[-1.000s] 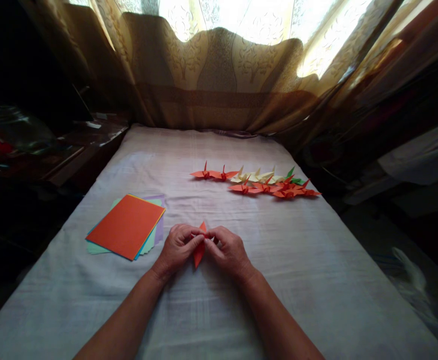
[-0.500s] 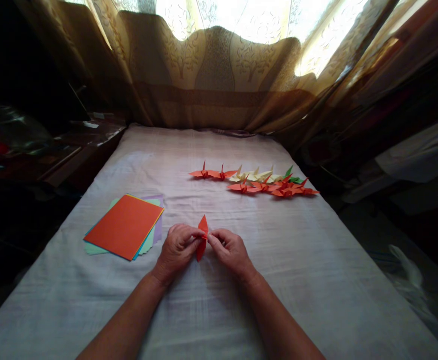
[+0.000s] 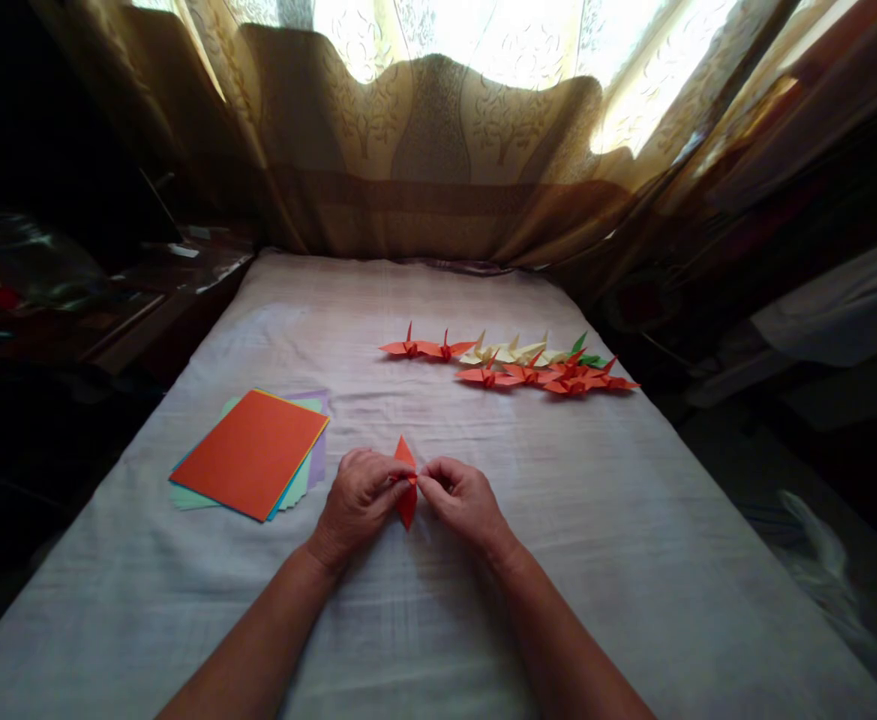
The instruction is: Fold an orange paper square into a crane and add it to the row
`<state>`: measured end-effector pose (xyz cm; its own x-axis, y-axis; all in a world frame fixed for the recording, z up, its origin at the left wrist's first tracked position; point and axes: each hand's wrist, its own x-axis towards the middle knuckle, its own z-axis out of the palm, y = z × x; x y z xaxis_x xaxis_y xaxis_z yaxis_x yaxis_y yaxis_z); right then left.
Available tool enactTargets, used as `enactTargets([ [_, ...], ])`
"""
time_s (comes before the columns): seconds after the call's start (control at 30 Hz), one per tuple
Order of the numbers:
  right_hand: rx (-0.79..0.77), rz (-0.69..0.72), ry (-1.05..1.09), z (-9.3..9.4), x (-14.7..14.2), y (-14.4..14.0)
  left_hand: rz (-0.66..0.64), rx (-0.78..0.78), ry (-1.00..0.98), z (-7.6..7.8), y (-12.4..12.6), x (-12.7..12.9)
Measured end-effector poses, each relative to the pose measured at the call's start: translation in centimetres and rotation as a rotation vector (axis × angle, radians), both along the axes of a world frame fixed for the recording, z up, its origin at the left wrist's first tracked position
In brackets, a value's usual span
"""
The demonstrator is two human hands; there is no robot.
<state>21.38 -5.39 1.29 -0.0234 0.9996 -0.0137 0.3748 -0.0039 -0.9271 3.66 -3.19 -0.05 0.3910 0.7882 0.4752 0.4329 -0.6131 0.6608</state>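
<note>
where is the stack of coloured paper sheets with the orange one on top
In the head view it lies flat on the white cloth, left of centre, just left of the left hand.

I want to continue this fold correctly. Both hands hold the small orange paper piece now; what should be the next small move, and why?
Probably press the crease flat along the folded orange piece. The left hand and right hand pinch it at its middle, just above the white cloth, and its narrow pointed shape is much less developed than the finished cranes.

Orange folded paper (image 3: 406, 482), narrow diamond, upright betw. fingertips.
</note>
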Motion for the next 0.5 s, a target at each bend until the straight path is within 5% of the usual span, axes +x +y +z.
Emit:
enactTargets([
  [0.5, 0.042, 0.025, -0.228, 0.25, 0.18, 0.25, -0.013, -0.067, 0.042, 0.07, -0.04, 0.10],
])
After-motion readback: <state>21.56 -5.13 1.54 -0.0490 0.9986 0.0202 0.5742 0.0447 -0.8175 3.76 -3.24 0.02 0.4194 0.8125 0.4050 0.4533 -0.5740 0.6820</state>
